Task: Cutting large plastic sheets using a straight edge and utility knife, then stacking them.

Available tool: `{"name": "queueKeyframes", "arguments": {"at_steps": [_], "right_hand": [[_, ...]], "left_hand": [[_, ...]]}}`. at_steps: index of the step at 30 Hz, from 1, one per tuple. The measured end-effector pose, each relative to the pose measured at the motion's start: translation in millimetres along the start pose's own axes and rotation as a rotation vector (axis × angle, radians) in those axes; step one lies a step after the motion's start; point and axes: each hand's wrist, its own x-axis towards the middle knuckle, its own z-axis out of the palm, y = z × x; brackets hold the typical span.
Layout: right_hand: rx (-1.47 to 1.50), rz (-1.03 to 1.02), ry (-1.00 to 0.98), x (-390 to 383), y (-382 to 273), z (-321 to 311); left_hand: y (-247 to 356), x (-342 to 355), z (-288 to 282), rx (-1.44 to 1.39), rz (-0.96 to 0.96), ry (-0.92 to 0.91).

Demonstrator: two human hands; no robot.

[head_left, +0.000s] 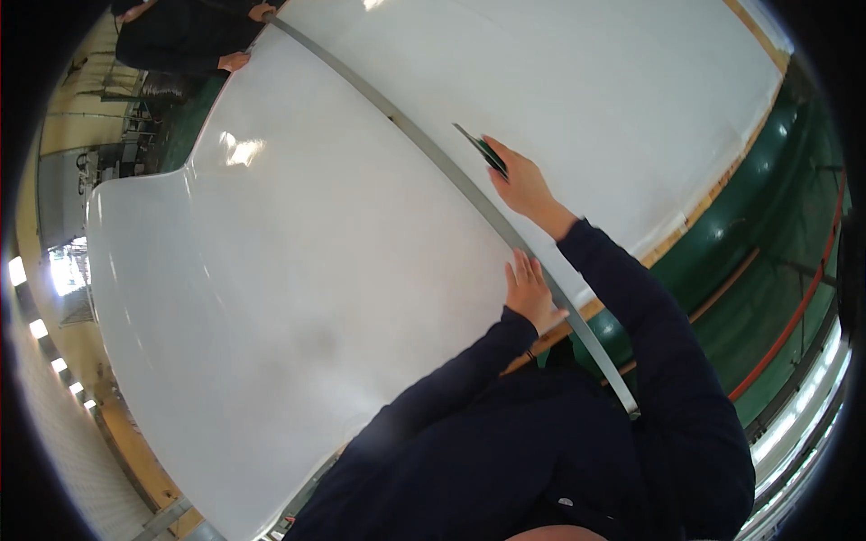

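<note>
So the biggest thing here by far is this glossy white sheet [298, 243], filling most of the frame, with a bare wooden edge [706, 203] down the right side. A co-worker [180, 41] in dark clothes is at the upper left, one hand right at the far end of a long grey strip [442, 164]. That strip lies across the sheet from upper left to lower right of centre (looks bowed, probably just the lens).

Left hand [530, 293] is just below centre, laid flat with fingers a bit spread, fingertips at the strip's edge. Right hand [523, 183] is a little higher, just right of the strip, fingers wrapped round a slim tool [483, 149] with some green on it, thin end pointing up-left. Can't tell if it touches the sheet.

My read: they're lining up or steadying the strip, and the next move calls for firm pressure at both ends and a careful tool hand.
</note>
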Motion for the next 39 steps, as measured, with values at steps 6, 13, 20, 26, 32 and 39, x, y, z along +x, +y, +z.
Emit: {"name": "queueKeyframes", "arguments": {"at_steps": [6, 13, 20, 26, 32, 39], "right_hand": [[-0.235, -0.018, -0.084, 178.6, 4.5, 111.1], [-0.387, -0.132, -0.082, 323.6, 8.5, 200.2], [-0.426, -0.159, -0.055, 406.6, 10.7, 248.6], [-0.416, -0.207, -0.157, 427.6, 20.5, 251.5], [-0.478, -0.168, -0.234, 458.2, 30.0, 267.2], [-0.625, -0.076, -0.291, 406.7, 19.2, 245.7]], "left_hand": [[-13.4, -1.2, 20.6, -0.150, 0.089, 0.024], [0.9, -7.9, 66.6, -0.827, -0.001, 0.150], [14.0, -2.6, 67.6, -0.056, 0.149, 0.203], [20.7, -4.1, 60.9, 0.089, 0.181, 0.199], [20.3, -1.0, 62.5, 0.045, 0.149, 0.250], [-0.8, -4.0, 25.4, -0.080, 0.096, 0.209]]}}
